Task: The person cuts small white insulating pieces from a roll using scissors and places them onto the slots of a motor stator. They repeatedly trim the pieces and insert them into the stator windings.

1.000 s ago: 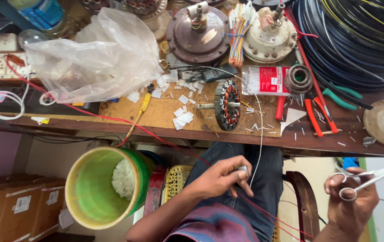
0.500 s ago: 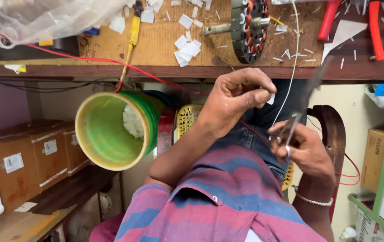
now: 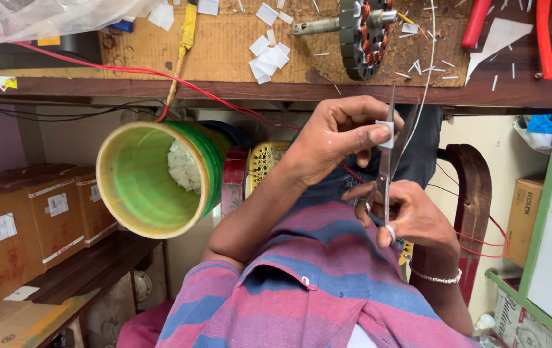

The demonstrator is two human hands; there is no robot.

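Holding scissors in my right hand, fingers through the loops, blades pointing up and away from me, near upright in view. My left hand sits just above and left of it, thumb and forefinger pinched on a small white paper piece. The paper touches the scissor blades, right at their left side, so the left hand is the nearer one to it; the scissors' long axis runs from my right hand up past the paper toward the bench edge. Can't tell if the blades are parted or closed, too thin to see.

Below left of my hands, a green bucket lies open-mouthed with white scraps inside, well apart from the paper. Farther out, the wooden bench carries more white paper bits, a motor stator on its shaft, and red-handled pliers off to the right.
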